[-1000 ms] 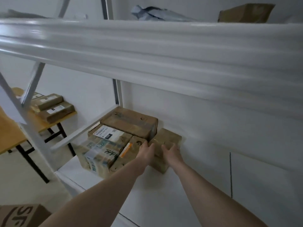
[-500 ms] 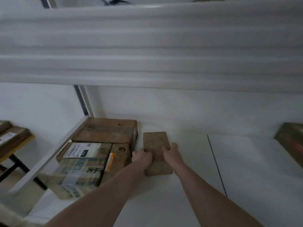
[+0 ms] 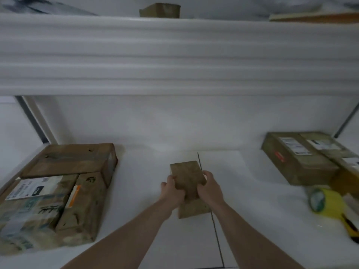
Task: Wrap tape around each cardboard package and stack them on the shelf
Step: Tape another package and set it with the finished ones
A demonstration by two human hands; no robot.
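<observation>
A small brown cardboard package (image 3: pixel 188 175) is held over the middle of the white shelf (image 3: pixel 151 171). My left hand (image 3: pixel 172 192) grips its left side and my right hand (image 3: pixel 208 188) grips its right side, fingers curled over the top. A roll of yellow tape (image 3: pixel 324 202) lies on the shelf at the right. Several taped packages (image 3: pixel 58 189) lie grouped at the left of the shelf.
Two labelled boxes (image 3: pixel 299 158) sit at the right back of the shelf. The upper shelf's white beam (image 3: pixel 174 55) spans the view above, with a brown box (image 3: pixel 160 10) on top. A dark seam (image 3: pixel 215 230) runs front to back beside the held package.
The small package has left the group at the left and moved right to the shelf's middle, both hands on it. My view has swung right, showing the right boxes and the tape.
</observation>
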